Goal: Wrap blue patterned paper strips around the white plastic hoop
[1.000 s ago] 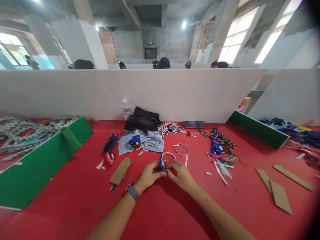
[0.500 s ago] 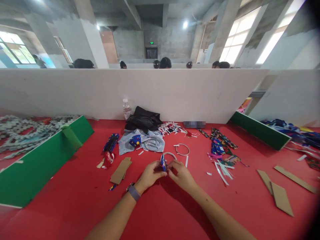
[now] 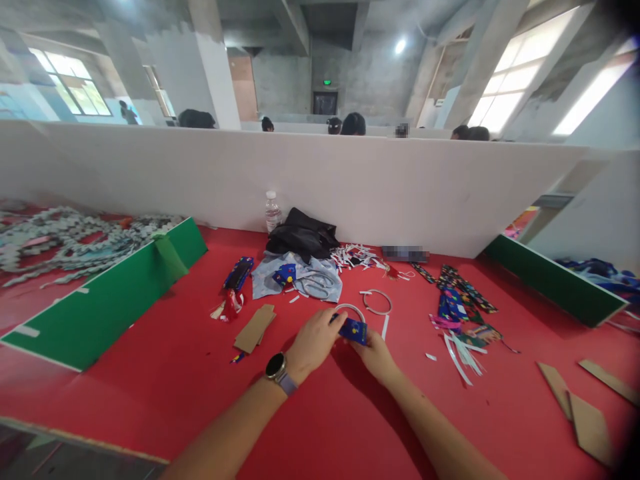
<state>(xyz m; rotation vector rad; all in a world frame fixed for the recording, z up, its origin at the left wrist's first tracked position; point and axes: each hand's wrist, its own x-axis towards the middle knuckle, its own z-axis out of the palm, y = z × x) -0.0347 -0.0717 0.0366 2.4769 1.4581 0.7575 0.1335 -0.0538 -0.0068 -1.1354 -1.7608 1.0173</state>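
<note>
Both hands meet above the red table (image 3: pixel 310 413). Between them is a piece of blue patterned fabric (image 3: pixel 354 330), turned with its broad side toward me. A pale ring (image 3: pixel 353 308) stands up just behind the fabric and seems joined to it; the join is hidden. My left hand (image 3: pixel 316 339), with a watch on its wrist, pinches the fabric's left end. My right hand (image 3: pixel 376 355) grips its lower right corner, the fingers partly behind it. A second pale ring (image 3: pixel 377 302) lies flat on the table just beyond my hands.
Cardboard pieces (image 3: pixel 255 328) lie left, more cardboard (image 3: pixel 589 420) right. Behind are a black bag (image 3: pixel 303 233), a bottle (image 3: pixel 273 212) and white strips (image 3: pixel 357 257). Patterned fabric strips (image 3: pixel 453 303) lie right. Green dividers (image 3: pixel 120 293) and a white partition (image 3: pixel 350 190) bound the table.
The blue fabric has turned from edge-on to broad side toward me. My left hand has rolled over, its back now up. The view has swung a little to the left.
</note>
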